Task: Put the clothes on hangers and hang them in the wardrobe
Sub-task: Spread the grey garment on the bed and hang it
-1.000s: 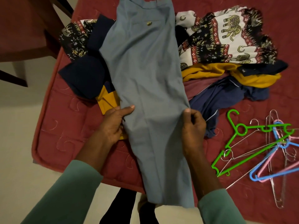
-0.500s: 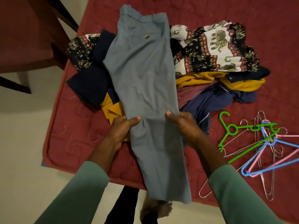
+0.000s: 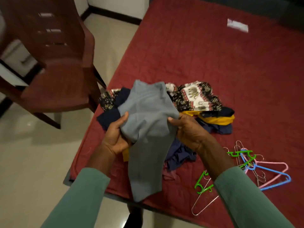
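Grey trousers [image 3: 148, 129] are lifted in the middle above the red mattress [image 3: 213, 63], folded over so both ends droop. My left hand [image 3: 116, 134] grips the fold from the left, thumb on top. On the right side my right hand [image 3: 189, 130] holds the same fold. Behind lies a pile of clothes: an elephant-print garment [image 3: 194, 96], a yellow one [image 3: 218, 120], dark navy ones [image 3: 110, 116]. To the right of my right arm, a heap of hangers lies on the mattress: green [image 3: 203, 185], blue [image 3: 269, 173], pink [image 3: 278, 165] and wire [image 3: 204, 203].
A dark red plastic chair [image 3: 54, 66] stands on the tiled floor left of the mattress. A small white packet [image 3: 237, 27] lies far back on the mattress. The mattress's near edge runs just below the trousers' hanging end.
The trousers lay flat along the mattress; both hands have now gathered them at the middle and lifted them into a fold. The view has pulled back and tilted up.
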The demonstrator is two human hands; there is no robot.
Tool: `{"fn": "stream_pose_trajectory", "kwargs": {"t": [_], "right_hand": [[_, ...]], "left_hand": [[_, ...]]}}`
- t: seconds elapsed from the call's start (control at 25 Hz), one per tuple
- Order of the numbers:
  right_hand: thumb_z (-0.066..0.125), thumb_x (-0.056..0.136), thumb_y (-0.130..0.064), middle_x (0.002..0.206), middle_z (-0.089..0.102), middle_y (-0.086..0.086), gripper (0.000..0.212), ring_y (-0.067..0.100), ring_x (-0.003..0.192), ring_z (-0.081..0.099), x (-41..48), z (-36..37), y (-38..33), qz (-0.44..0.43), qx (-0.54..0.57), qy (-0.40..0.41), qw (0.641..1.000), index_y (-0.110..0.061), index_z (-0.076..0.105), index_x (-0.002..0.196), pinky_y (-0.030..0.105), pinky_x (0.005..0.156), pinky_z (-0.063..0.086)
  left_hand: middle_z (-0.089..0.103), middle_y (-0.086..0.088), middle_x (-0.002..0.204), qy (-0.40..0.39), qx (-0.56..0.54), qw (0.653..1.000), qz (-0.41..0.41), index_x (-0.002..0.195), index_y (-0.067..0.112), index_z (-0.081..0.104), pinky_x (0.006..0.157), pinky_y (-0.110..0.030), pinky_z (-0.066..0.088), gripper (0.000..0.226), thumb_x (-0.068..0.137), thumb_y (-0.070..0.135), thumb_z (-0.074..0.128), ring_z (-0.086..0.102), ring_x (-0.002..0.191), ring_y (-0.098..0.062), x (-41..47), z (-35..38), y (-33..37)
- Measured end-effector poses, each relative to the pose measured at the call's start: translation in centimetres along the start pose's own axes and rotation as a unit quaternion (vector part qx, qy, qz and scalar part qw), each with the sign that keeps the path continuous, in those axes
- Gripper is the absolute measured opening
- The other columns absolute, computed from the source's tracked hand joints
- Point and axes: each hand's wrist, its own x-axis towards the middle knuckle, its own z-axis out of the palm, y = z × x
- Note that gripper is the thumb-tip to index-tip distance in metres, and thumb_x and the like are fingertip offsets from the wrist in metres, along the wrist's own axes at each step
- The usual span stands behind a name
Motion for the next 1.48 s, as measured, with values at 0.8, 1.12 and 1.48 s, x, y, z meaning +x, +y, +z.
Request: {"fn": "stream_pose_trajectory", "kwargs": {"t": [0.8,1.12,1.48], "right_hand": [[0.078,0.08,-0.025,0.114,0.075,0.019,0.043,0.029,0.089,0.074,-33.4,-6.6,-11.2,-0.246,0.083,0.129,0.957,-0.002,0.071,0.116,0.038,0.071,0.059],[0.059,0.092,0.007,0.106,0.075,0.003,0.035,0.017,0.095,0.068,-39.1,-11.6,-5.6,-0.209,0.048,0.19,0.958,-0.011,0.073,0.119,0.021,0.068,0.057],[0.052,0.084,0.006,0.085,0.069,-0.009,0.035,0.001,0.079,0.059,-41.7,-14.2,-4.2,-0.349,0.016,0.389,0.852,-0.023,0.072,0.084,0.016,0.07,0.046]], "left_hand": [[0.08,-0.007,0.09,-0.01,0.365,0.849,0.382,0.099,0.005,0.077,0.075,-0.032,0.062,0.013,0.092,0.016,0.078,0.074,0.081,-0.017,-31.8,24.6,-4.4],[0.076,-0.005,0.101,-0.027,0.476,0.778,0.41,0.129,0.018,0.053,0.079,-0.033,0.062,0.054,0.085,0.012,0.084,0.075,0.088,-0.014,-33.5,24.8,-12.7],[0.08,-0.013,0.09,-0.129,0.487,0.837,0.213,0.1,0.004,0.08,0.071,-0.033,0.062,0.016,0.084,0.004,0.082,0.076,0.081,-0.022,-34.6,26.7,-20.2]]}}
